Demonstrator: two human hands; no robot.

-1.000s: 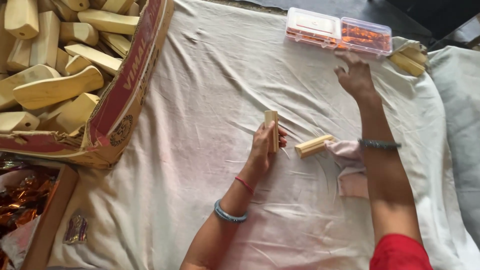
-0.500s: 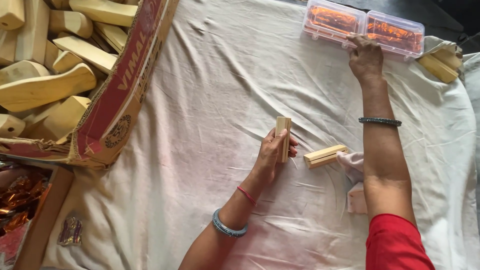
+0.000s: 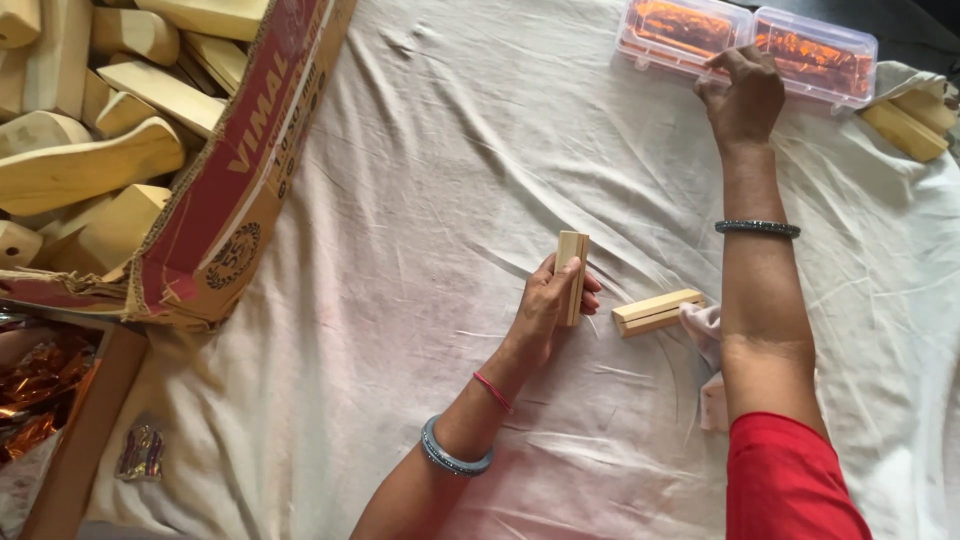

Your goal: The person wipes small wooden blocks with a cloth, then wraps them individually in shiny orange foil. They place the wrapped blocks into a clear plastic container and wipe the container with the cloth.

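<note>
Gripping: left hand (image 3: 548,300) closed around upright wooden block (image 3: 572,275), mid-cloth (image 3: 450,180). Right hand (image 3: 742,95), fingers curled, touches clear plastic box (image 3: 745,35) at far edge. Second block (image 3: 657,312) lies beside.

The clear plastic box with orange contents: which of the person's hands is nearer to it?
Right. The right hand touches the clear plastic box; the left hand holds a wooden block far below it.

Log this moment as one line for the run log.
left hand: holds wooden block upright | right hand: touching clear plastic box | second wooden block: lying on white cloth
</note>
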